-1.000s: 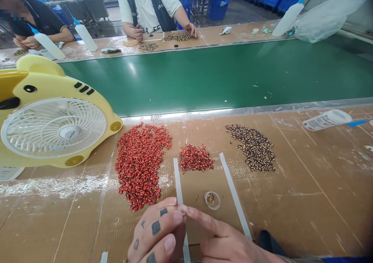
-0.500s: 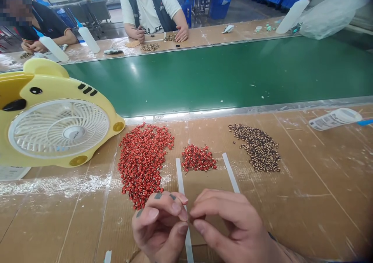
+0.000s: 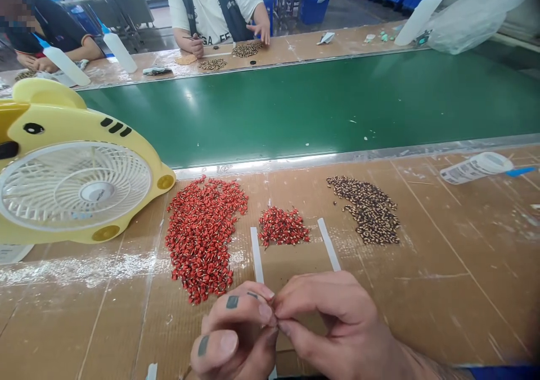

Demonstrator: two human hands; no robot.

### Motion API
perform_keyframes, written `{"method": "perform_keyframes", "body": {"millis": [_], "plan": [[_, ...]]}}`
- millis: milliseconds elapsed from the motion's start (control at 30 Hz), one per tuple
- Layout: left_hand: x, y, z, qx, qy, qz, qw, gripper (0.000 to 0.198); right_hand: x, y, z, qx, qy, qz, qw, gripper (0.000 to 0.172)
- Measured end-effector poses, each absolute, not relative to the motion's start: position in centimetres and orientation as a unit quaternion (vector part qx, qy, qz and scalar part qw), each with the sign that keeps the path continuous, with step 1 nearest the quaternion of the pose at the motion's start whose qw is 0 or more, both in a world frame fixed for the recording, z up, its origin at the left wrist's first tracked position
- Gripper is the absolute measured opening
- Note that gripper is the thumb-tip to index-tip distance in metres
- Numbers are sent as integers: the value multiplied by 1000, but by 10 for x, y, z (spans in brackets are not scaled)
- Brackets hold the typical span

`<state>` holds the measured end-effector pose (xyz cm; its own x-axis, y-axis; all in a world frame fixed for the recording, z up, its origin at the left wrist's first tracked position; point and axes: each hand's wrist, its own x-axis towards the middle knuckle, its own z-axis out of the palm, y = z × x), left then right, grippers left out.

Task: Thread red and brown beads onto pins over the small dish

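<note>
My left hand (image 3: 238, 332) and my right hand (image 3: 333, 318) meet fingertip to fingertip low in the view, each closed in a pinch. Whatever sits between the tips is too small and covered to make out. Dark patches of tape stick to several left fingers. Just beyond the hands lies a small heap of red pieces with pale tips (image 3: 283, 226), between two white tape strips (image 3: 256, 253). A larger heap of similar red pieces (image 3: 202, 239) spreads to the left. On the right is a heap of small black-and-tan pieces (image 3: 369, 211).
A yellow animal-shaped fan (image 3: 139, 200) stands at left. A white tub (image 3: 476, 168) lies on its side at right, by a blue-tipped object. Behind runs a green conveyor belt (image 3: 261, 116); across it two people work near white squeeze bottles (image 3: 120, 52) and small heaps.
The camera view has shifted slightly, moving the scene left. My fingertips have come closer together, still pinched. Across the belt, one person's hand has lifted off a heap.
</note>
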<state>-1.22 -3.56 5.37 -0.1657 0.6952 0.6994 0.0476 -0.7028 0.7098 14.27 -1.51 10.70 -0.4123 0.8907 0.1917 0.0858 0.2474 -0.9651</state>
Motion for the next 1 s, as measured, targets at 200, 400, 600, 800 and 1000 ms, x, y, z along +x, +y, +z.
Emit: {"method": "perform_keyframes", "body": {"millis": [200, 400, 600, 800, 1000], "plan": [[-15, -40, 44, 640, 327, 667, 200, 65, 154, -8, 109, -365, -679, 538, 341, 16], [-13, -40, 46, 651, 303, 659, 224, 68, 155, -9, 106, -382, -657, 557, 335, 13], [-10, -39, 47, 631, 276, 680, 252, 65, 150, -13, 97, -386, -619, 581, 362, 9], [-8, -37, 49, 573, 293, 696, 318, 58, 150, -13, 94, -338, -565, 653, 374, 12], [-11, -39, 47, 590, 299, 683, 310, 60, 150, -12, 95, -342, -593, 623, 378, 11]]}}
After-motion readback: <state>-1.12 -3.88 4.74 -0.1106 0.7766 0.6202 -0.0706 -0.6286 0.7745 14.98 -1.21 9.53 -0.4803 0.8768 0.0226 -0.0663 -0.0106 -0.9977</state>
